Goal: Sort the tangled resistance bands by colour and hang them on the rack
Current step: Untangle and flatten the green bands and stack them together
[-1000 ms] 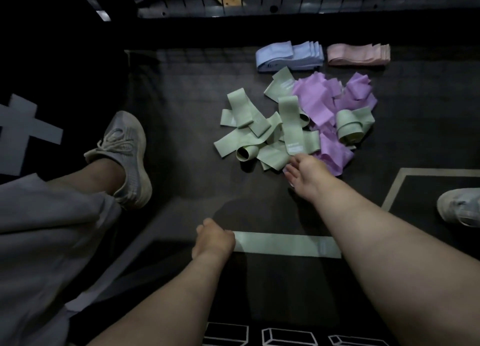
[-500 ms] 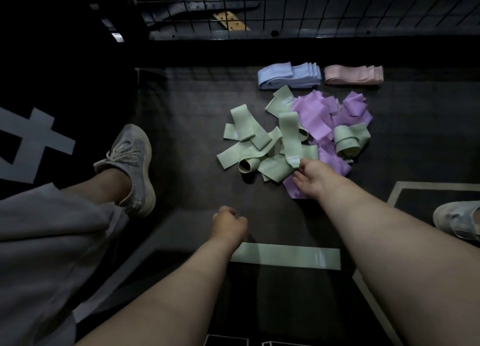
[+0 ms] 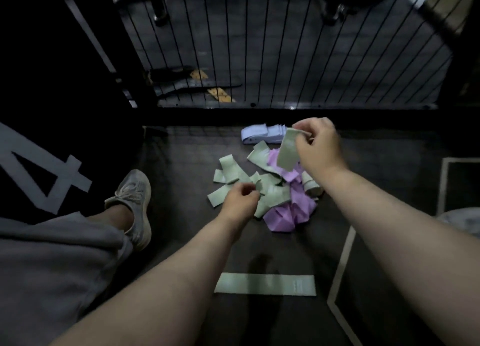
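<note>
A tangle of green bands point(image 3: 233, 175) and purple bands point(image 3: 291, 213) lies on the dark floor mat. My right hand point(image 3: 317, 144) pinches one green band point(image 3: 287, 152) by its top end and holds it up over the pile, the band hanging down. My left hand point(image 3: 240, 197) is at the pile's near left edge with its fingers curled on the end of another green band point(image 3: 270, 199). One green band point(image 3: 265, 284) lies flat and alone close to me. A stack of light blue bands point(image 3: 262, 135) sits behind the pile, partly hidden by my right hand.
A black wire-grid rack point(image 3: 259, 60) stands upright just beyond the mat. My left leg in grey shorts and a grey sneaker point(image 3: 135, 197) rest at the left. White floor lines point(image 3: 340, 262) run at the right, and my other shoe point(image 3: 459, 221) shows at the right edge.
My right hand has lifted a green band up out of the pile. My left hand left the flat green band and moved forward to the pile. The view has tilted up toward the rack.
</note>
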The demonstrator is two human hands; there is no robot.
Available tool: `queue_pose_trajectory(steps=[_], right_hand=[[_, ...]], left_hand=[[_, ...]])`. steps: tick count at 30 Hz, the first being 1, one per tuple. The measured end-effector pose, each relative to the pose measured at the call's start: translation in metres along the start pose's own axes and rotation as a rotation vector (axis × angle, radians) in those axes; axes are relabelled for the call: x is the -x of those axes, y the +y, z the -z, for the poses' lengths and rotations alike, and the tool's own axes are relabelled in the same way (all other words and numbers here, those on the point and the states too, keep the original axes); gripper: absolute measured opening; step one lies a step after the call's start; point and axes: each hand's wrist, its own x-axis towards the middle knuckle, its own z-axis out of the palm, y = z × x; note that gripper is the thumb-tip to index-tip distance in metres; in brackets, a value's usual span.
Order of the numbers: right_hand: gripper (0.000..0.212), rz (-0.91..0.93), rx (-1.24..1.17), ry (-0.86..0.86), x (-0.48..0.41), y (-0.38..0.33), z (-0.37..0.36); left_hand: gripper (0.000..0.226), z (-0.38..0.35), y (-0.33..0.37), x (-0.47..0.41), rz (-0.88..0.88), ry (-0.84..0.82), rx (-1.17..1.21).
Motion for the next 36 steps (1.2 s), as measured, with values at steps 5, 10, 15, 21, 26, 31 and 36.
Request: queue_pose_trajectory(steps=[5,10,15,21,26,31,36], right_hand=[[0.021,0.162,-0.049,-0.201,0.013,-0.064,0.049],[0.020,-0.068,-0.373,-0.333,0.037,-0.116,0.090],[0.005,-0.115,-0.363,-0.400,0.059,-0.147,0.122],[0.027,-0.174,-0.206,-0.315,0.076,-0.170,0.151],[0.031,-0.249,-0.246,-0.255,0.085,-0.171,0.172],[0.031,-0.338,-0.338,-0.180,0.097,-0.160,0.191],[0.028,-0.394,-0.350,-0.099,0.114,-0.149,0.206]], left_hand=[[0.065,0.006,0.073,0.042,-0.284,-0.175,0.146],[0.029,0.020,0.124,0.090,-0.399,-0.332,0.262],[0.019,0.029,0.139,0.138,-0.403,-0.393,0.151],[0.017,0.035,0.148,0.176,-0.373,-0.468,0.139],[0.012,0.040,0.141,0.199,-0.304,-0.515,0.058],[0.012,0.050,0.125,0.203,-0.260,-0.559,-0.007],[0.054,0.064,0.101,0.188,-0.206,-0.514,-0.092]])
